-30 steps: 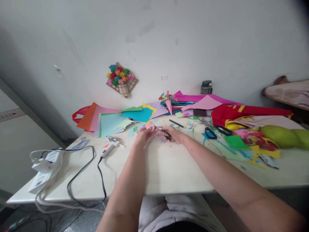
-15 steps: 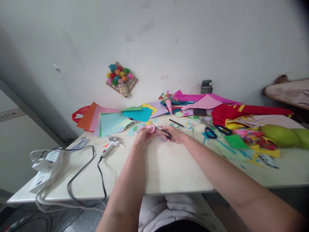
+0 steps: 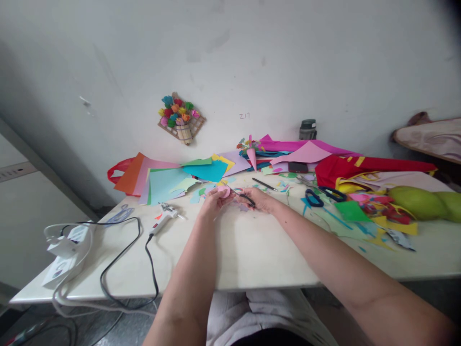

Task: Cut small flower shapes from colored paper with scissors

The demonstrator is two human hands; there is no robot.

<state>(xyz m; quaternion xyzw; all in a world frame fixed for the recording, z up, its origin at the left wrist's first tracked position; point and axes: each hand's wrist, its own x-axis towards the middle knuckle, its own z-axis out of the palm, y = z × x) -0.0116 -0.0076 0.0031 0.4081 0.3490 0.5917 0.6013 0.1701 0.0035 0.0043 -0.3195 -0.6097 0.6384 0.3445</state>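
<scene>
Between the thumb and fingers of my left hand (image 3: 213, 202) is a small rounded piece of pink paper (image 3: 224, 191). My right hand (image 3: 260, 200) is closed around the dark handles of a pair of scissors (image 3: 247, 199). Their thin blades point up and left and lie against the pink paper; whether they bite into it I cannot tell. Small paper scraps (image 3: 244, 207) lie on the table under and around both hands. A black pen (image 3: 264, 184) rests just beyond the right hand.
Left stand a glue gun (image 3: 164, 219) with a black cord and a white power strip (image 3: 68, 253). Colored paper sheets (image 3: 165, 185) lie along the back. Larger blue-handled scissors (image 3: 314, 197), a red cloth (image 3: 374, 167) and green paper (image 3: 353, 211) are on the right.
The pink paper has shifted and turned slightly in my left hand. The scissors' handles in my right hand have moved a little, and their blades look somewhat differently angled.
</scene>
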